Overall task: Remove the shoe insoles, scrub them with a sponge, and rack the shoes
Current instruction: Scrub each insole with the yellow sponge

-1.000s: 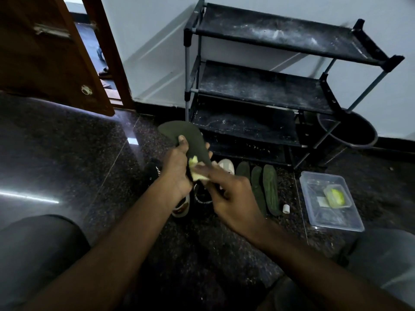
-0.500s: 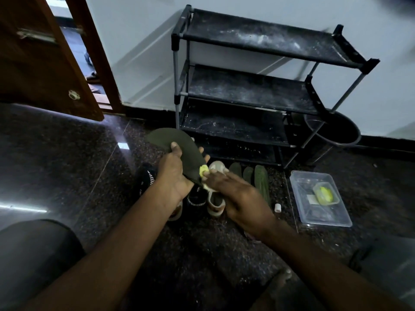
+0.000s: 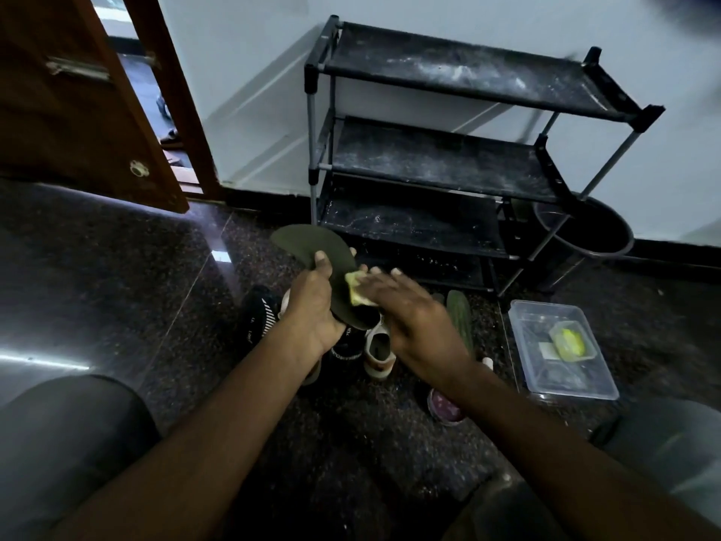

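Olive-green insole [image 3: 308, 240] held up at the middle of my view, its toe end pointing to ten o'clock. The left hand [image 3: 312, 306] grips its lower half, thumb on top. The right hand [image 3: 413, 314] lays flat fingers on a yellow sponge [image 3: 357, 292] and presses it against the insole (its thumb I cannot see). At six o'clock from the hands, shoes [image 3: 376, 345] stand on the dark floor [image 3: 117, 267]. At one o'clock I see the black rack [image 3: 429, 158], and at three o'clock a clear tub [image 3: 573, 388].

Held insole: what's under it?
A black striped shoe and a beige shoe show partly. A black shoe between them is mostly covered by the left hand and insole.
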